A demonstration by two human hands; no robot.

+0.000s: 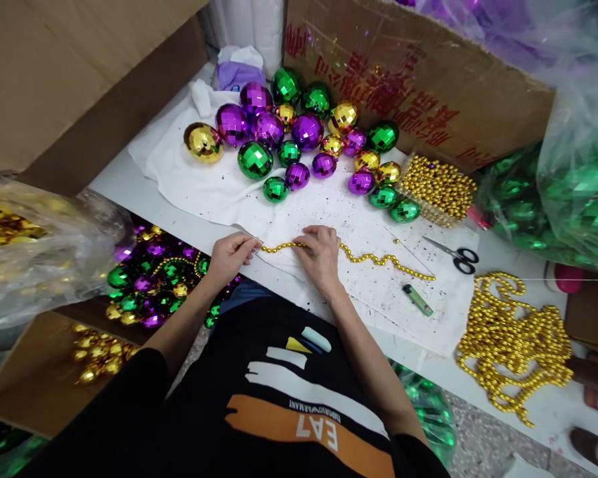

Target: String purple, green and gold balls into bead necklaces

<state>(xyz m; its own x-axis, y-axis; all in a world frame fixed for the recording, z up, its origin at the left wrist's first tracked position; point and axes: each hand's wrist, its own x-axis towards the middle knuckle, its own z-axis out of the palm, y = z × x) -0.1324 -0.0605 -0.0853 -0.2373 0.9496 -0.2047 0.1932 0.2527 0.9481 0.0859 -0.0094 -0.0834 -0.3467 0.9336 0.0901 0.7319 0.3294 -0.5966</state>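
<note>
A gold bead strand (379,259) runs in a wavy line across the white cloth (299,219). My left hand (233,255) pinches its left end at the table's near edge. Farther along, my right hand (319,255) rests over the strand with bent fingers closed on it. From there the strand trails off to the right, and a thin thread with a single gold bead (397,240) lies just above it. Nearby are black-handled scissors (456,255) and a green lighter (417,300).
Purple, green and gold faceted balls (256,159) cluster at the back beside a box of gold beads (438,189). Gold bead chains (518,345) are heaped at right. Cardboard boxes (418,79) border the table. Ornaments (169,279) fill a container below left.
</note>
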